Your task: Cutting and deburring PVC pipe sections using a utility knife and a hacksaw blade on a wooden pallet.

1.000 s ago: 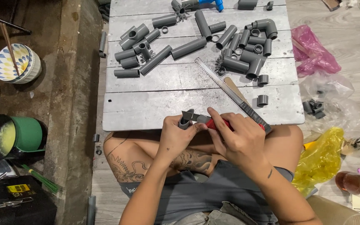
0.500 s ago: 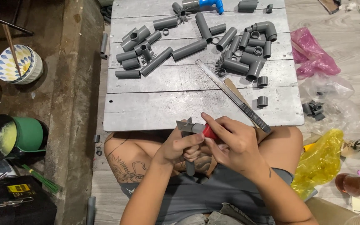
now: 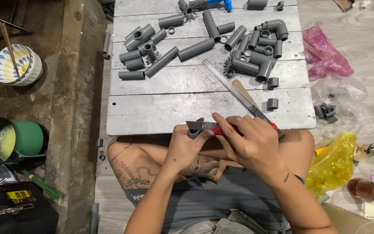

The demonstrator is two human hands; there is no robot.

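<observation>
1. Head view, looking straight down: left hand (image 3: 187,145) pinches a small grey pipe piece (image 3: 194,130) at the near edge of the tabletop (image 3: 152,115); fingers clamped on it, thumb on top.
2. Right hand (image 3: 252,145) closed round a red-handled cutter (image 3: 215,127), blade end laid against the pipe piece. Both hands touching, braced over the lap; judged a steadying hold for trimming.
3. Wrists bent inward, forearms converging from the body, elbows out of frame.
4. Metal ruler (image 3: 226,84) and a saw blade (image 3: 247,96) lying diagonally just beyond the right hand, likely kept within reach.
5. Cut grey pipe lengths (image 3: 195,48) and elbow fittings (image 3: 273,28) spread across the far tabletop, well apart from the hands.
6. Two short rings (image 3: 272,93) near the right edge.
</observation>
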